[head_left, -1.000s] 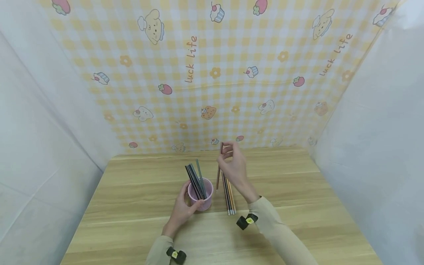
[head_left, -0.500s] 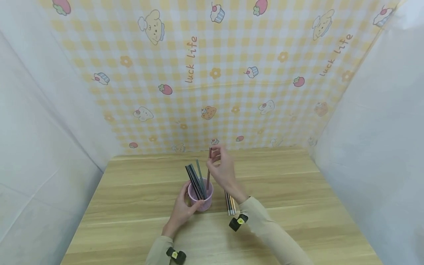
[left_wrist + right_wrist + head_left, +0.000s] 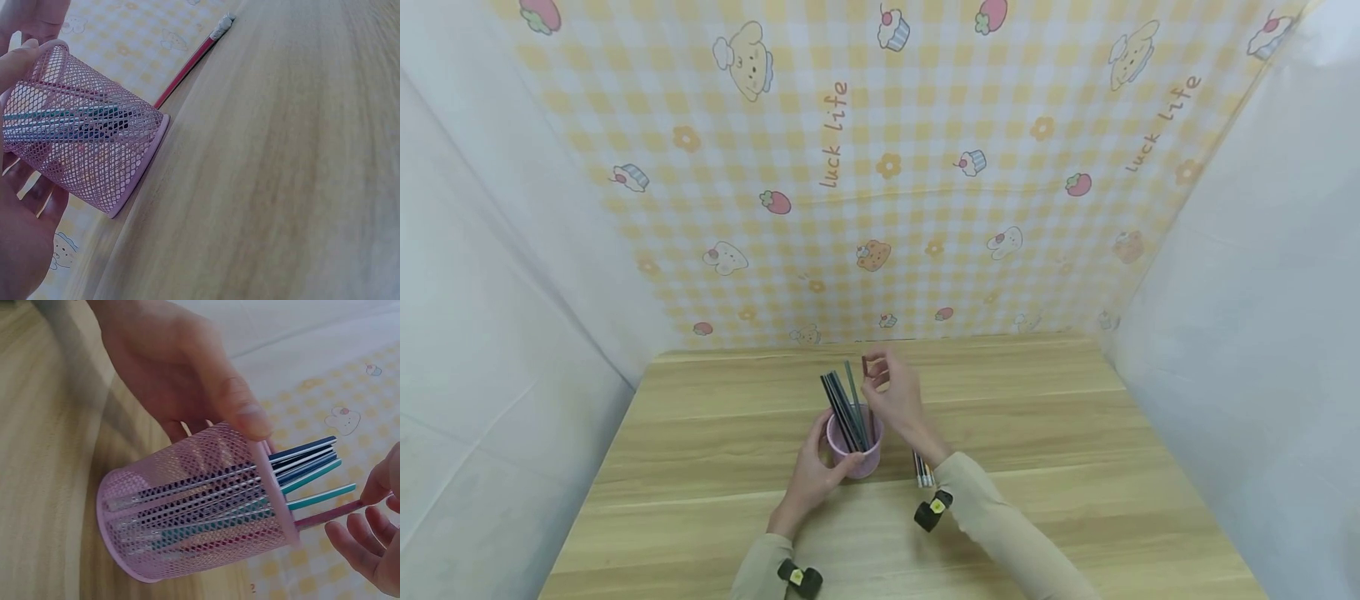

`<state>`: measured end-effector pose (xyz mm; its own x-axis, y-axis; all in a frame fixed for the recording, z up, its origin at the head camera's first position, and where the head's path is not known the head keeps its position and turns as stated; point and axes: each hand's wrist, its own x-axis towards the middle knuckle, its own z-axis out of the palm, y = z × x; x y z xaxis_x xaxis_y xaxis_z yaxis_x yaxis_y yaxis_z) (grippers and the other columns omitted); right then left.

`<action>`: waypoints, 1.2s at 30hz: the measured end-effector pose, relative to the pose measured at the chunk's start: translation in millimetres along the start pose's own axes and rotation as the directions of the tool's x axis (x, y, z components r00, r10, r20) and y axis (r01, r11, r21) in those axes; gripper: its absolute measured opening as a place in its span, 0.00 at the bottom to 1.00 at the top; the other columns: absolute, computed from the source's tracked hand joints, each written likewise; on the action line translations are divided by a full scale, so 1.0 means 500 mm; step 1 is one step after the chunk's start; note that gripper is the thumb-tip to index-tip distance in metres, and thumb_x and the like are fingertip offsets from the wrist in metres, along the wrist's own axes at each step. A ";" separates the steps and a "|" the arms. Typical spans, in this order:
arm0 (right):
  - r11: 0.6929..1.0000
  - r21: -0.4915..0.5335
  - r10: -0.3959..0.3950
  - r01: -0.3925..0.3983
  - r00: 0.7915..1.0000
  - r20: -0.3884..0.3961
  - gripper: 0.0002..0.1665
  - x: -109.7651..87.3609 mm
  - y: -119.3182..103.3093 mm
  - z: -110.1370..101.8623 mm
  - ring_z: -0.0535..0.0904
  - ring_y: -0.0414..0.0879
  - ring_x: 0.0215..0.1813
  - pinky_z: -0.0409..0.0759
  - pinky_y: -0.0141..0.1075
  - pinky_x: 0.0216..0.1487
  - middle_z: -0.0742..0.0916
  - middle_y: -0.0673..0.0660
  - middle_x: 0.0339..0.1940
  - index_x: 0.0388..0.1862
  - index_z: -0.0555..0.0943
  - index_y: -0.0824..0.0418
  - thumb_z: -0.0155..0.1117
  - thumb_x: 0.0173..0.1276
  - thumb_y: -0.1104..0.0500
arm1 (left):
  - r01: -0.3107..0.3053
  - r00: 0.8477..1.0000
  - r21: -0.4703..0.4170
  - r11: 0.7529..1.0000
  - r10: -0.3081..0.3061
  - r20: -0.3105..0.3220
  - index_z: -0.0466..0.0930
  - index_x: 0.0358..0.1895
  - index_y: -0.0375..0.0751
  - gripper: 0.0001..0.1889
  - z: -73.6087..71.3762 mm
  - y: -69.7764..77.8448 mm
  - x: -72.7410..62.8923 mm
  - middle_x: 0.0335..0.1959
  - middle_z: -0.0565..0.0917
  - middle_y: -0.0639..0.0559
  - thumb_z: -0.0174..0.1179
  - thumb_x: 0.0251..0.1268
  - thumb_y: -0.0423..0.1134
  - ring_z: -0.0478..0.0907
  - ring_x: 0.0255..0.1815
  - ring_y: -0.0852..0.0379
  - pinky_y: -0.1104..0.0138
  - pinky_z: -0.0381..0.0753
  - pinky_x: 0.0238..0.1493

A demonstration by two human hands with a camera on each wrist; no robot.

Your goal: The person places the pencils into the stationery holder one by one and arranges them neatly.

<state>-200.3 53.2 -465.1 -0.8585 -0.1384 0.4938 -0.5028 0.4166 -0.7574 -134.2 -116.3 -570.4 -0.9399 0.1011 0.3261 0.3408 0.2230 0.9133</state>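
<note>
A pink mesh pencil cup (image 3: 187, 506) stands on the table, with my left hand (image 3: 811, 479) gripping its side, the thumb near the rim. Several dark pencils (image 3: 309, 450) and teal ones lean inside it. Over the cup's right side, my right hand (image 3: 895, 396) pinches a dark red pencil (image 3: 328, 517) near its upper end. That pencil's lower part is inside the cup, seen through the mesh in the right wrist view.
Several pencils (image 3: 923, 472) lie on the wooden table (image 3: 1045, 467) right of the cup, partly hidden by my right forearm. The left wrist view shows a red pencil (image 3: 194, 61) with a pale eraser end. A checked cloth (image 3: 925, 208) hangs behind.
My right hand has moved left and down, bringing the red pencil from above the loose pencils into the cup. My left hand and the cup have stayed in place.
</note>
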 end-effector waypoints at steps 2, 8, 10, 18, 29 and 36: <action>1.000 -0.003 0.007 -0.007 1.000 0.008 0.21 -0.004 0.003 0.000 0.85 0.51 0.30 0.85 0.29 0.29 0.85 0.61 0.31 0.51 0.77 0.68 0.63 0.57 0.75 | 0.003 1.000 -0.008 1.000 -0.003 -0.001 0.63 0.75 0.44 0.43 0.000 0.001 0.000 0.69 0.76 0.43 0.75 0.56 0.38 0.75 0.67 0.44 0.55 0.76 0.70; 0.999 -0.011 0.032 -0.032 0.999 -0.017 0.19 -0.006 0.012 -0.004 0.84 0.51 0.31 0.85 0.27 0.30 0.85 0.61 0.32 0.51 0.77 0.68 0.62 0.58 0.74 | 0.025 1.000 -0.024 0.999 -0.025 -0.006 0.63 0.75 0.42 0.44 0.001 0.004 0.003 0.69 0.76 0.42 0.75 0.55 0.34 0.74 0.68 0.44 0.55 0.75 0.70; 0.999 -0.007 0.049 -0.049 0.999 -0.025 0.19 -0.005 0.015 -0.007 0.84 0.51 0.32 0.85 0.28 0.30 0.85 0.61 0.33 0.50 0.77 0.67 0.61 0.59 0.74 | 0.033 0.999 -0.019 0.999 -0.033 -0.009 0.62 0.75 0.39 0.44 0.002 0.007 0.003 0.69 0.75 0.39 0.75 0.54 0.32 0.74 0.68 0.42 0.55 0.75 0.70; 0.995 -0.065 0.075 -0.077 0.996 -0.038 0.18 0.008 0.036 -0.027 0.84 0.53 0.37 0.86 0.32 0.34 0.85 0.61 0.36 0.51 0.78 0.69 0.61 0.61 0.71 | 0.040 0.999 0.019 0.999 -0.040 -0.003 0.62 0.73 0.28 0.44 -0.008 0.068 -0.001 0.67 0.76 0.32 0.75 0.53 0.32 0.75 0.66 0.37 0.46 0.73 0.70; 0.967 -0.088 0.241 -0.241 0.970 -0.014 0.22 0.016 0.077 -0.047 0.82 0.54 0.44 0.86 0.45 0.48 0.85 0.66 0.47 0.57 0.77 0.68 0.62 0.63 0.68 | 0.024 1.000 -0.001 1.000 -0.024 -0.004 0.64 0.72 0.27 0.43 -0.011 0.088 -0.003 0.66 0.76 0.31 0.75 0.53 0.32 0.75 0.65 0.35 0.45 0.74 0.69; 0.942 -0.117 0.313 -0.315 0.949 -0.031 0.23 0.013 0.112 -0.052 0.82 0.55 0.47 0.84 0.48 0.50 0.85 0.66 0.49 0.58 0.78 0.63 0.62 0.62 0.68 | 0.033 0.999 0.005 0.999 -0.033 0.005 0.63 0.73 0.28 0.43 -0.011 0.088 -0.003 0.67 0.76 0.31 0.75 0.54 0.32 0.75 0.66 0.36 0.48 0.71 0.72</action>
<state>-231.4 99.0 -493.3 -0.9693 0.0269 0.2444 -0.1915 0.5408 -0.8191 -117.8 -111.8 -529.5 -0.9506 0.0987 0.2944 0.3097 0.2314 0.9222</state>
